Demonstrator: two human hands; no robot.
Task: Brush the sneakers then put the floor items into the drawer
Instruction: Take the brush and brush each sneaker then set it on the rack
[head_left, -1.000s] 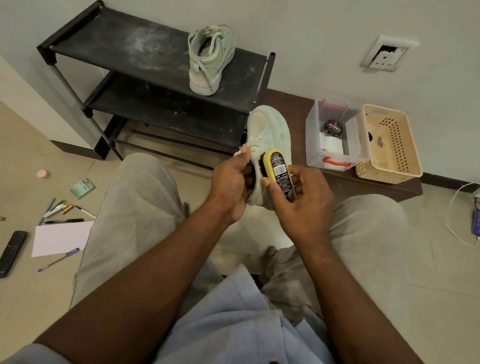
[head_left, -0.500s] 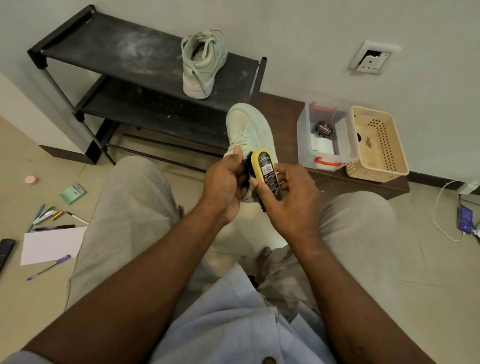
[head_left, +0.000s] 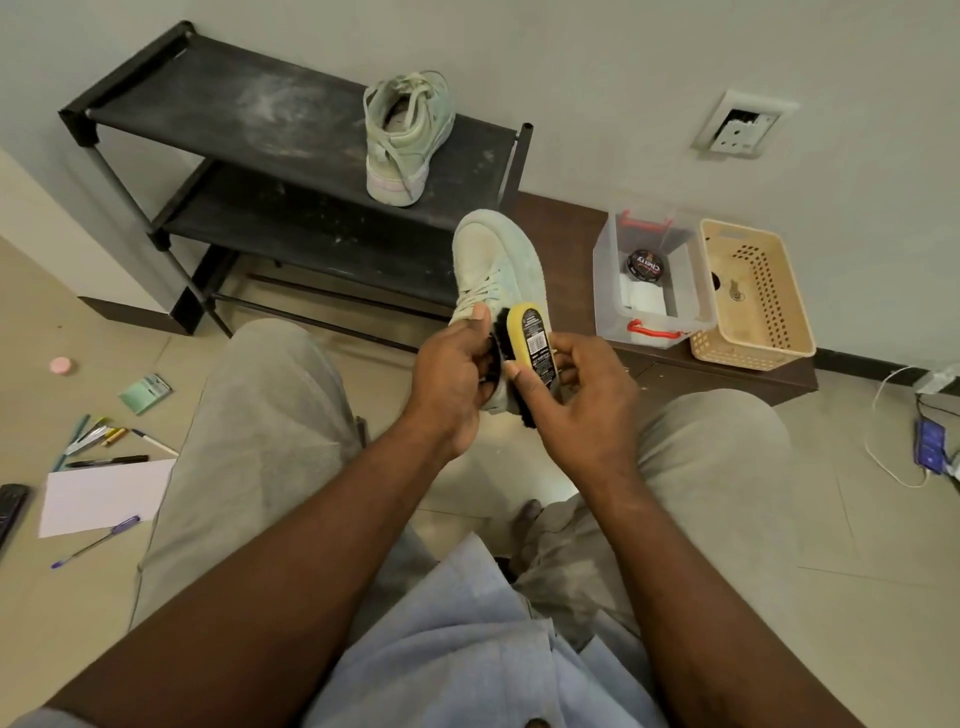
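My left hand (head_left: 451, 374) grips the heel end of a pale green sneaker (head_left: 493, 254), toe pointing away from me. My right hand (head_left: 582, 395) holds a yellow-backed brush (head_left: 532, 343) with black bristles pressed against the sneaker's side. The second pale green sneaker (head_left: 402, 135) stands on the top shelf of the black shoe rack (head_left: 249, 98). On the floor at the left lie several pens (head_left: 98, 436), a white paper sheet (head_left: 104, 493), a purple pen (head_left: 96, 540), a green card (head_left: 145, 393), a pink round piece (head_left: 61, 365) and a black remote (head_left: 10, 506).
A low dark wooden unit (head_left: 566, 223) along the wall carries a clear plastic box (head_left: 605, 291) holding a polish tin (head_left: 645, 266), and a beige basket (head_left: 779, 343). A wall socket (head_left: 740, 130) is above. A cable and blue device (head_left: 930, 447) lie at right. My knees flank the hands.
The view has shifted slightly. My right hand has slid the brush a little along the sneaker while the left hand keeps its grip.
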